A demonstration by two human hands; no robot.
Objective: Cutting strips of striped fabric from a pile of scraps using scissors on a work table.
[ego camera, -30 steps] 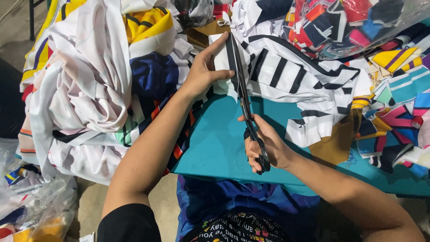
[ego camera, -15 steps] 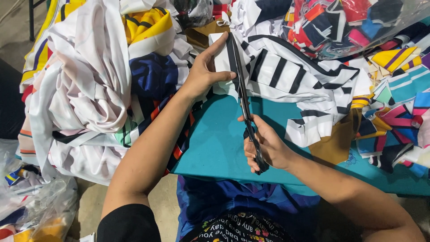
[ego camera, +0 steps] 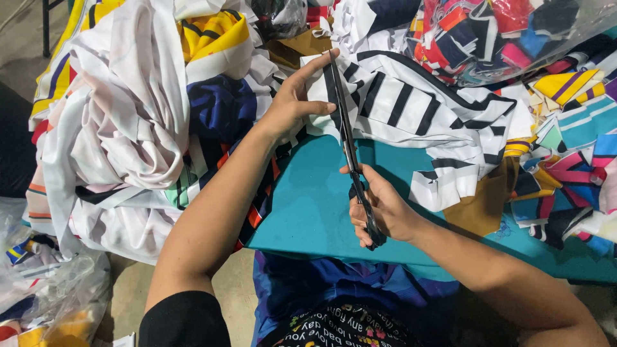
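While unmoved, right hand gripping scissors, striped fabric.

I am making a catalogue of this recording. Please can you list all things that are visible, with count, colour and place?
scissors: one pair, black, centre, over the striped cloth
striped cloth: one, white and black, centre right
table: one, teal, centre
fabric heap: one, mostly white, left
plastic bag of scraps: one, clear, top right
colourful cut pieces: many, right edge
left hand: holds the striped cloth
right hand: grips the scissors
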